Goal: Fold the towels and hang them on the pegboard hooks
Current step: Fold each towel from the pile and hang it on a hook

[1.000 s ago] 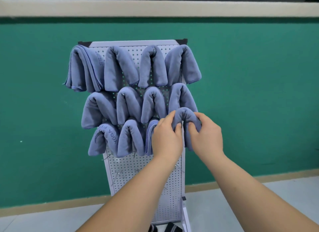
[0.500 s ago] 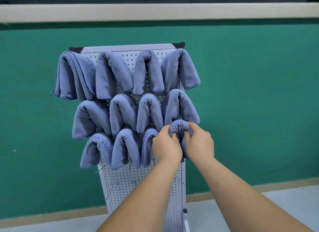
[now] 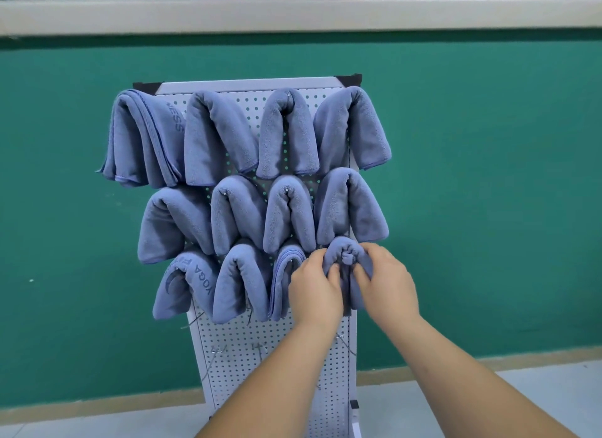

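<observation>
A white pegboard point(image 3: 247, 349) stands against a green wall, with several folded blue-grey towels draped over its hooks in three rows. At the right end of the bottom row hangs the towel point(image 3: 342, 251) that both hands hold. My left hand point(image 3: 314, 291) grips its left side with curled fingers. My right hand point(image 3: 386, 281) pinches its right side, fingertips tucked into the fold at the top. The hook under this towel is hidden. One lower-left towel point(image 3: 195, 281) carries dark lettering.
Bare wire hooks point(image 3: 216, 349) stick out of the pegboard below the towels. The green wall point(image 3: 488, 209) is close behind, with a pale ledge point(image 3: 293, 13) above and a light floor point(image 3: 537, 392) at the bottom. The pegboard's foot point(image 3: 355, 421) shows lower right.
Both hands have slid down from the towel's top onto its sides, drawn closer together, bunching the fold between the fingertips. The view shifted slightly, so the pegboard sits lower in frame.
</observation>
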`<state>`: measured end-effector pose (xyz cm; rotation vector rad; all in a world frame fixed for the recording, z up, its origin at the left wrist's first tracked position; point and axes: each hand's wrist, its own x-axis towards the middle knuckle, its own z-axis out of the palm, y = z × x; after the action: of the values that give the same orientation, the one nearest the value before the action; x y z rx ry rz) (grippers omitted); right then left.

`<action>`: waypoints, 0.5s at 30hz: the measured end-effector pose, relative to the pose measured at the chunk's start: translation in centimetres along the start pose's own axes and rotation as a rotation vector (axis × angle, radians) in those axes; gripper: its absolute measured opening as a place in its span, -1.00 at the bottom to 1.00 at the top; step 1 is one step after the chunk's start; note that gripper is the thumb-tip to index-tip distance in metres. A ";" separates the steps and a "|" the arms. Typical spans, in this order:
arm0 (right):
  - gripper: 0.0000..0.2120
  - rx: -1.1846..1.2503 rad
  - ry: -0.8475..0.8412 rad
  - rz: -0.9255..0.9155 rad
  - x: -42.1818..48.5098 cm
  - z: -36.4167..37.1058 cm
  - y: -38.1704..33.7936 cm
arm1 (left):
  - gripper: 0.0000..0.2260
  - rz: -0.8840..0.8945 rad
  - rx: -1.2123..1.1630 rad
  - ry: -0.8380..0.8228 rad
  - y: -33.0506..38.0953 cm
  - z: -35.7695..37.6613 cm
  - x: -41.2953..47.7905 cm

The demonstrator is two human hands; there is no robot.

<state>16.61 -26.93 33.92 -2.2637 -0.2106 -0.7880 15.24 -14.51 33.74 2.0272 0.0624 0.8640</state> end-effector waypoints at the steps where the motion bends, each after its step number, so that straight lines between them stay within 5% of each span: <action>1: -0.89 0.005 0.012 0.005 0.1 -0.4 0.1 | -0.82 0.025 0.017 0.032 -0.1 -0.1 0.0; 10: -0.85 -0.199 0.199 -0.004 4.2 -3.3 -2.6 | -0.91 0.123 0.074 0.181 2.3 -1.3 2.8; 15: -0.84 -0.405 0.078 0.011 4.8 -1.0 -2.3 | -0.90 0.017 0.301 0.093 2.3 -0.7 3.5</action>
<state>19.19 -26.26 38.68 -2.6001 0.0016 -0.9823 16.85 -14.08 37.63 2.2665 0.2398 1.0085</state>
